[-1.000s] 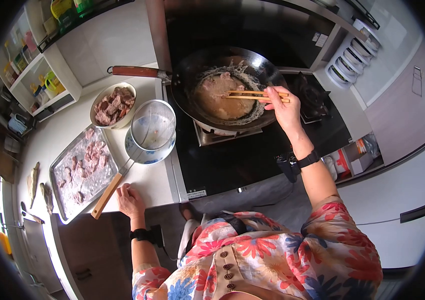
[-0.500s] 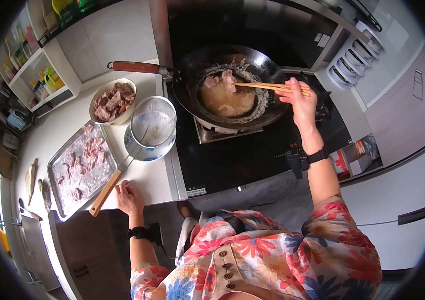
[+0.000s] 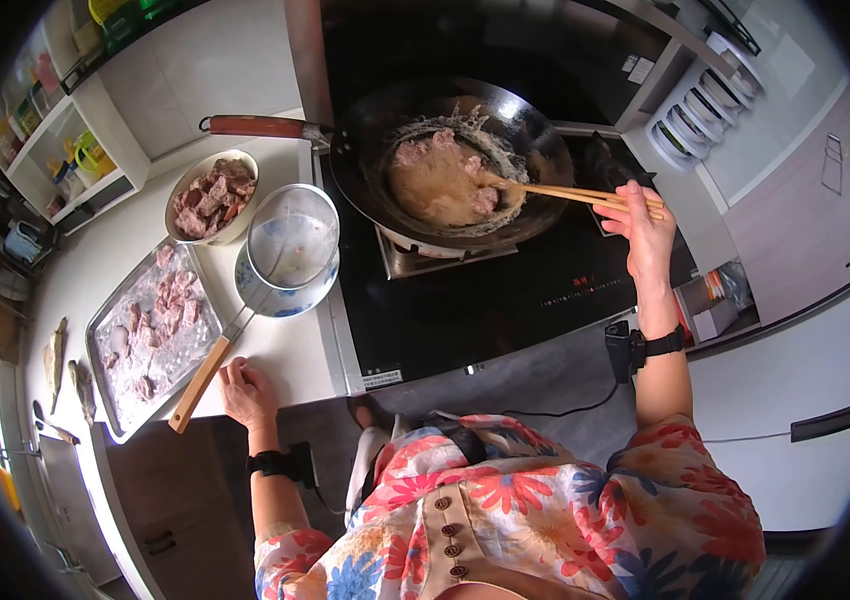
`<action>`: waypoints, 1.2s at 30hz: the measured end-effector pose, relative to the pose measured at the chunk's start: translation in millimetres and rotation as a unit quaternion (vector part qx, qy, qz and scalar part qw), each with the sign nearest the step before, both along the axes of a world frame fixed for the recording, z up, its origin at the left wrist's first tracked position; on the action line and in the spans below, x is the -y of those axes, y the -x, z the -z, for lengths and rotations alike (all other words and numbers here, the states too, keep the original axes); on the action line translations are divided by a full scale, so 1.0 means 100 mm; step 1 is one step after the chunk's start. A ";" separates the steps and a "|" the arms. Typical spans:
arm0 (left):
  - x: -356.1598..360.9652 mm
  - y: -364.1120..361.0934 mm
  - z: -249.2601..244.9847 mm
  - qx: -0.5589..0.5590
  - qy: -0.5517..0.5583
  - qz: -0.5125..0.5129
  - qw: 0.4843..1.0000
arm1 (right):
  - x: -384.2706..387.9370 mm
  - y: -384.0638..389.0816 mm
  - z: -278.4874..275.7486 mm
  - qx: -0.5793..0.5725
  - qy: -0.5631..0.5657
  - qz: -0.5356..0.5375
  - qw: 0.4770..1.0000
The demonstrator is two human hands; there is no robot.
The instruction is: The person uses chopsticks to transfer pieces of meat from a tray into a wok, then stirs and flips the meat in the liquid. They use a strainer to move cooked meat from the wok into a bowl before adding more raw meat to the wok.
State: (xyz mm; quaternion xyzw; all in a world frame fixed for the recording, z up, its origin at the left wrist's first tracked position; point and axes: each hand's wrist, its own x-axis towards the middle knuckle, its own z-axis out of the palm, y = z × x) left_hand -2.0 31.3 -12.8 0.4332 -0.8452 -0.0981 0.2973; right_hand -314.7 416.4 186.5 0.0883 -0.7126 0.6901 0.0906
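My right hand [image 3: 642, 228] is closed around a pair of wooden chopsticks [image 3: 585, 195]. Their tips reach into bubbling oil in a dark wok [image 3: 545, 150], by the right side of the oil. Pieces of pale pinkish meat [image 3: 442, 145] float at the far side of the oil, and another lies close to the tips. My left hand [image 3: 248, 393] rests at the counter's front edge with loosely bent fingers and holds nothing. Beside it is the wooden handle of a strainer [image 3: 293, 237], which lies over a blue-and-white bowl [image 3: 285, 300].
A metal tray [image 3: 130, 375] with coated raw meat pieces lies left of the strainer. Behind it stands a bowl [image 3: 177, 205] of browned meat. The wok's red-brown handle [image 3: 260, 126] points left over the counter. The wok sits on a black cooktop [image 3: 425, 330].
My right hand has moved right and toward me, bringing the chopstick tips to the right side of the oil. Meat has shifted in the wok. My left hand stays at the counter edge.
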 end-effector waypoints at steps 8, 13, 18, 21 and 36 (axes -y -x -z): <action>0.02 -0.01 0.03 0.001 -0.004 0.000 1.000 | 0.30 0.10 0.16 0.012 -0.028 -0.080 0.996; 0.02 -0.01 0.04 -0.004 -0.004 0.001 1.000 | 0.54 0.04 -0.02 -0.027 -0.050 -0.106 0.993; 0.02 -0.01 0.04 0.003 -0.004 -0.006 1.000 | 0.95 0.04 0.08 -0.020 -0.064 -0.228 0.971; 0.01 -0.01 0.01 -0.002 -0.007 0.000 1.000 | 1.14 0.13 0.22 -0.033 -0.070 -0.194 0.978; -0.01 0.01 -0.01 -0.002 -0.024 -0.013 1.000 | 1.29 0.10 0.13 -0.056 -0.085 -0.204 0.974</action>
